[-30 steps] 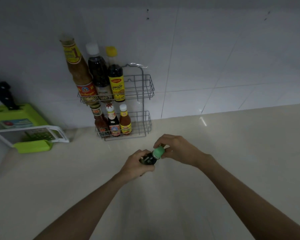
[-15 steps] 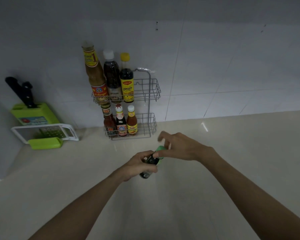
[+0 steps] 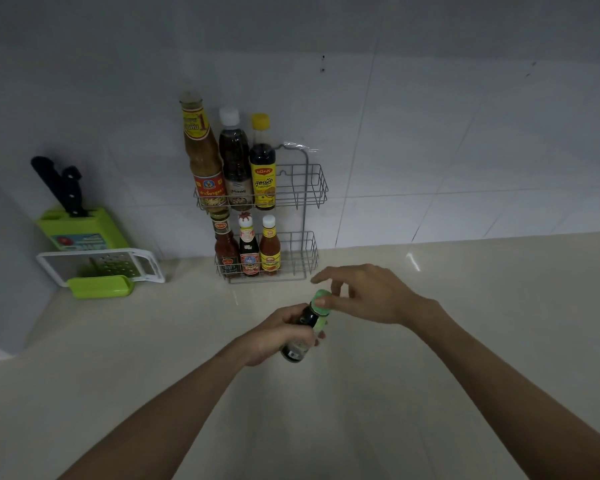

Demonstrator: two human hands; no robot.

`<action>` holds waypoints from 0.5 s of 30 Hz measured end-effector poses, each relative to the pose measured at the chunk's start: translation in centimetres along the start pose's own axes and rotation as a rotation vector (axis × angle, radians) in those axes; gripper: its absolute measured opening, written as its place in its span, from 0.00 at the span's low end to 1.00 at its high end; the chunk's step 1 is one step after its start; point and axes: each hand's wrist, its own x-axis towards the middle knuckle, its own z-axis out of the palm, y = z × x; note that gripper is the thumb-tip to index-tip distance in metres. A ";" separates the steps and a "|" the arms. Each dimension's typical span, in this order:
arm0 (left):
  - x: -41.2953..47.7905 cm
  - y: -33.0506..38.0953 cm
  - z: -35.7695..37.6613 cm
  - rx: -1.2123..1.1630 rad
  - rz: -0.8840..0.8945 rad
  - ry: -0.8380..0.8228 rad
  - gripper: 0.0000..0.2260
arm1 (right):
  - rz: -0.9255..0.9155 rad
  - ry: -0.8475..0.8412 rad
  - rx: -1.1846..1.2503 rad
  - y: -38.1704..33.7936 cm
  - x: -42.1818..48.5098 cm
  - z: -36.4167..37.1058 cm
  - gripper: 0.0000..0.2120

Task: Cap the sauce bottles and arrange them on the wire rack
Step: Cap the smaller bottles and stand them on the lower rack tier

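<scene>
My left hand (image 3: pixel 274 332) grips a small dark sauce bottle (image 3: pixel 300 336) above the counter, tilted with its top away from me. A green cap (image 3: pixel 321 301) sits on the bottle's neck. My right hand (image 3: pixel 364 296) hovers at the cap, thumb touching it, the other fingers spread apart. The two-tier wire rack (image 3: pixel 312 188) stands against the tiled wall behind. Its upper tier holds three tall bottles (image 3: pixel 234 161) and its lower tier three small ones (image 3: pixel 248 247), all at the left side.
A green knife block (image 3: pixel 84 226) with black-handled knives stands at the left wall. A white and green grater (image 3: pixel 101 268) lies in front of it. The beige counter (image 3: pixel 465 306) stretches right of the rack. The right halves of both rack tiers hold nothing.
The view shifted, so the rack and knife block sit further right in frame. My right hand loosened from a closed grip on the cap to spread fingers with the thumb on it.
</scene>
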 end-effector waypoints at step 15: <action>-0.3 -0.2 1.8 0.337 -0.061 0.343 0.12 | 0.311 0.122 -0.102 -3.0 1.9 4.0 0.21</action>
